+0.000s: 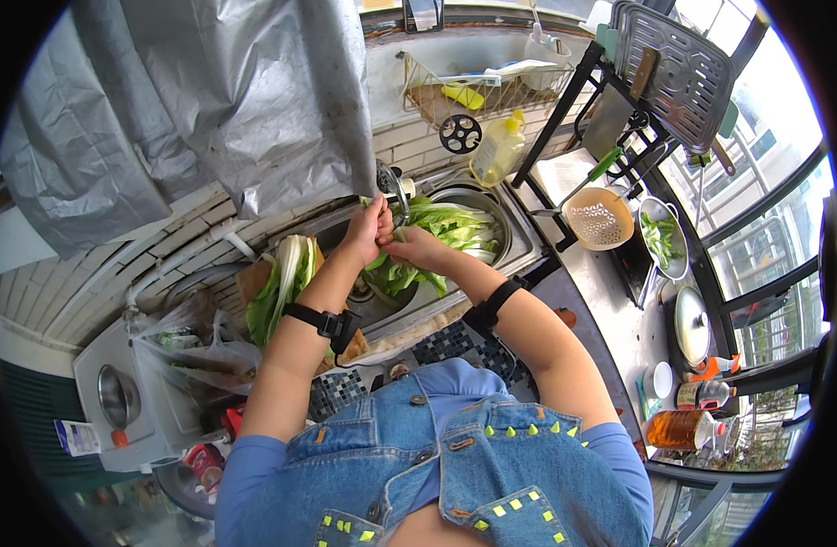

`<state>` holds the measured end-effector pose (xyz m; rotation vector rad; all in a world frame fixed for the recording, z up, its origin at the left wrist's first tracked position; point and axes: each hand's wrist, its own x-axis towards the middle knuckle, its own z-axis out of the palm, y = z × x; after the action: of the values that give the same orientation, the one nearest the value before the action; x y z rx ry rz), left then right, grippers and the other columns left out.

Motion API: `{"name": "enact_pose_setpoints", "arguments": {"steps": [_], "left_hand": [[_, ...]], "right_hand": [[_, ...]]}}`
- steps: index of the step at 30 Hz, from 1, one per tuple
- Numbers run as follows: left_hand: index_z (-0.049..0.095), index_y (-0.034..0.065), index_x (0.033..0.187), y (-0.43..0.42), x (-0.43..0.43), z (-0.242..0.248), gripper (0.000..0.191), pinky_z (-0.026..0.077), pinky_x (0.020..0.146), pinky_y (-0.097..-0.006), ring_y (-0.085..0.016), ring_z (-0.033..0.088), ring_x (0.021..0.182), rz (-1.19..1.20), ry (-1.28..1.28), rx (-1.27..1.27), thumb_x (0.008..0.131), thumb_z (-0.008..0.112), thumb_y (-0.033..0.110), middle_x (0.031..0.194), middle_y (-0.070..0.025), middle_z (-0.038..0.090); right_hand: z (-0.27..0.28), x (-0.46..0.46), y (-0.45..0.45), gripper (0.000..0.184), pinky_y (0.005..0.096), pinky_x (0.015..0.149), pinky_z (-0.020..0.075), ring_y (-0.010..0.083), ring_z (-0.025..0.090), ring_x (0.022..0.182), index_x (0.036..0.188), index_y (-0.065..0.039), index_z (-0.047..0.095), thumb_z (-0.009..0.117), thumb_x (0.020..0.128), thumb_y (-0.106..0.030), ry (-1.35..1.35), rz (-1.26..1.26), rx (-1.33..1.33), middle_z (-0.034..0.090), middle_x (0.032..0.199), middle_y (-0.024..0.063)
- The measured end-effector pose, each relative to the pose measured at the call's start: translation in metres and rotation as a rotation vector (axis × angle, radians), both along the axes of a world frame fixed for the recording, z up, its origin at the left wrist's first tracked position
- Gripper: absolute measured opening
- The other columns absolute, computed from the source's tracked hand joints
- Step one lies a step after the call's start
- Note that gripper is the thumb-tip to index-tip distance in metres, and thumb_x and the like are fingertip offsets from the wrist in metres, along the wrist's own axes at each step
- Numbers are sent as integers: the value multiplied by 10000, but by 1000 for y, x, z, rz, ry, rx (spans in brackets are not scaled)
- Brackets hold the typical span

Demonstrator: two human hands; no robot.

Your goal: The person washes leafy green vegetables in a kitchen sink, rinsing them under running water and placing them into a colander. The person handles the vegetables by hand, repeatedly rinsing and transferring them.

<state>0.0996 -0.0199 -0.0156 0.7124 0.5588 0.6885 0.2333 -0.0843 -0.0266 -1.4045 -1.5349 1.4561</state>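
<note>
My left hand [368,229] and my right hand [418,249] are close together over the sink [374,314], just beside the curved faucet [399,198]. Both are closed on a leafy green vegetable, whose pale stalk shows between them and whose leaves [398,277] hang below. Directly behind my right hand, more pale-stalked greens [459,229] lie in a round metal basin [504,222]. A bunch of leafy greens [288,273] leans on a brown board to the left of the sink. The fingertips are partly hidden.
Beyond the basin stands a yellow soap bottle [498,149], under a wire rack [418,92]. A silver sheet [254,102] hangs at the upper left. The right counter holds a perforated strainer [600,219], a white colander of greens [675,249] and a lidded pot [692,325]. Plastic bags [193,349] sit left.
</note>
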Motion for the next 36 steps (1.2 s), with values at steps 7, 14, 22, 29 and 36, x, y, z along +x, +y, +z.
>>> {"name": "enact_pose_setpoints", "arguments": {"steps": [7,14,22,29,36], "left_hand": [[399,126,740,16,-4,6,323,217,384,-239,-65,258,432,-212,442,371,932,437,383,541,45,315],[431,101,849,36,-34,2,275,334,485,-268,-89,386,520,-100,614,429,918,482,362,625,30,399],[491,101,1070,-9,4,-10,286,421,751,-281,-127,516,878,-106,124,265,887,509,320,972,-26,547],[316,22,1339,-46,53,-2,678,295,1006,-292,-159,404,1195,-187,5,240,920,294,554,1290,-78,440],[184,58,1417,-61,67,-22,658,73,1094,-329,-203,95,1368,-348,373,542,938,340,482,1482,-98,132]], "right_hand": [[15,2,8,254,372,662,491,281,623,690,903,-58,650,601,795,-282,-682,273,305,636,740,129],[17,30,3,223,346,665,492,252,613,686,862,-39,617,563,842,-255,-339,-103,127,640,750,102],[13,32,14,289,397,778,488,245,577,868,993,-31,513,457,939,-309,947,-640,-207,601,956,114],[-15,28,13,650,417,734,488,245,579,888,1248,-30,252,686,766,-69,886,-901,-197,521,1070,171],[-37,157,-53,126,467,794,478,286,591,791,927,2,563,546,835,-81,1157,-1057,-438,605,850,131]]}}
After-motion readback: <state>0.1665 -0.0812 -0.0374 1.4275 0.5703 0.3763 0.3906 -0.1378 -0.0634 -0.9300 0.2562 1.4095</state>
